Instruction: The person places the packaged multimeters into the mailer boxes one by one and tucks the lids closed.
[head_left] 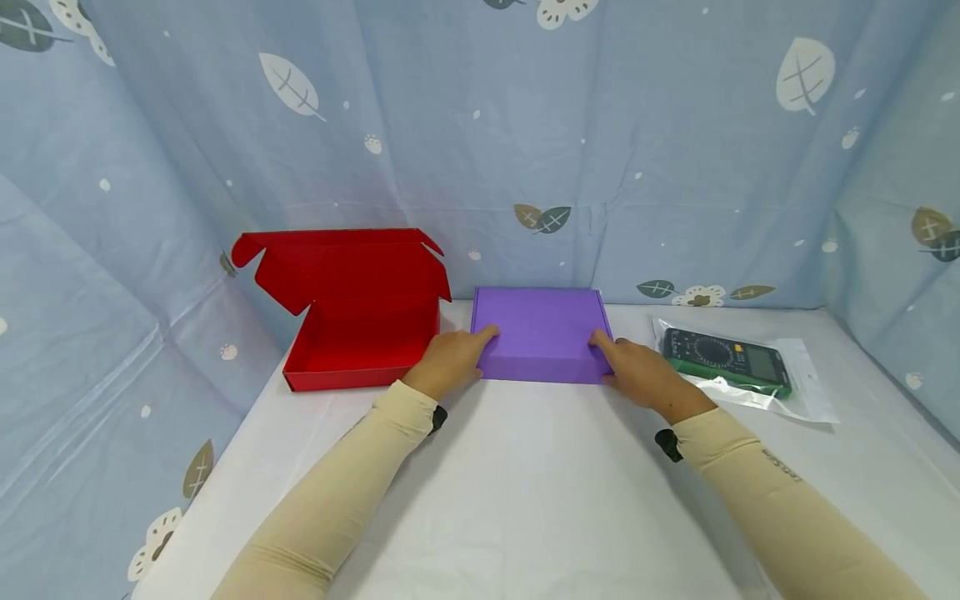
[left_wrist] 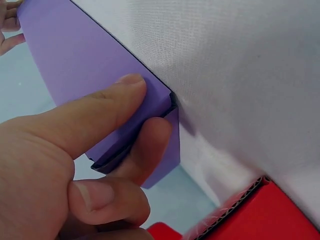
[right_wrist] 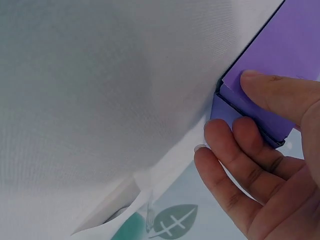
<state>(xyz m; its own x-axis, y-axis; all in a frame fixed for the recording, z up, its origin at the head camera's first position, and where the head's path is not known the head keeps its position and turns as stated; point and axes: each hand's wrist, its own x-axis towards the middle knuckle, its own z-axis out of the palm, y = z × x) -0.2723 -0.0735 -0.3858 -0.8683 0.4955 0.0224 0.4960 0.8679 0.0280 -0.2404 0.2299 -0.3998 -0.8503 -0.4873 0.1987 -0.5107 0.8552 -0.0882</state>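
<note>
A closed purple cardboard box (head_left: pixel 542 325) lies flat on the white table, near the curtain. At its front left corner my left hand (head_left: pixel 447 360) pinches the box; in the left wrist view the thumb (left_wrist: pixel 107 102) presses the front face and a finger bends against the side. My right hand (head_left: pixel 643 375) grips the opposite corner. The right wrist view has that thumb (right_wrist: pixel 270 92) on the front face, with fingers (right_wrist: pixel 225 145) by the end panel. The box's rear side is hidden.
Left of the purple box stands a red cardboard box (head_left: pixel 360 375) with its lid raised. To the right, a green and black digital multimeter (head_left: pixel 723 360) lies in a clear plastic bag (head_left: pixel 810 387). A blue leaf-patterned curtain (head_left: pixel 465 150) rises behind the table (head_left: pixel 540 500).
</note>
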